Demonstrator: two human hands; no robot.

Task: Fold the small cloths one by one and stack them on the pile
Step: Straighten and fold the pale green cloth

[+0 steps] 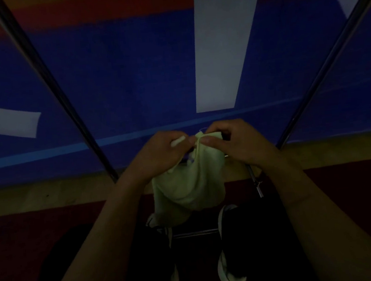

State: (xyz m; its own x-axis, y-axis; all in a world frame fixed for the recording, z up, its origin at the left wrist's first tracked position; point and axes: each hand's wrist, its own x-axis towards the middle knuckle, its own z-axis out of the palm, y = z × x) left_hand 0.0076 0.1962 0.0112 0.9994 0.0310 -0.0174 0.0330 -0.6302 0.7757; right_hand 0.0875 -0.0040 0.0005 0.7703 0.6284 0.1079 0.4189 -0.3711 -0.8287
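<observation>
- Holding a pale green cloth point(190, 184) up in the air by its top edge; nothing carries it, it hangs free between the forearms, above the person's shoes point(227, 269).
- Left hand point(161, 151) pinches the top edge at one side, fingers curled onto the fabric.
- Right hand point(236, 142) pinches the same edge just beside it, thumb pressed on the cloth.
- Two metal rods point(69, 110) slant up on either side; blue banner point(129, 78) behind.
- Dim light; pile not in view, and the lower corners look bunched, though I cannot tell for sure.
- Risk: with both pinches so close together the cloth droops unevenly, so a fold begun now may go crooked; a slack pinch would drop it onto the floor.
</observation>
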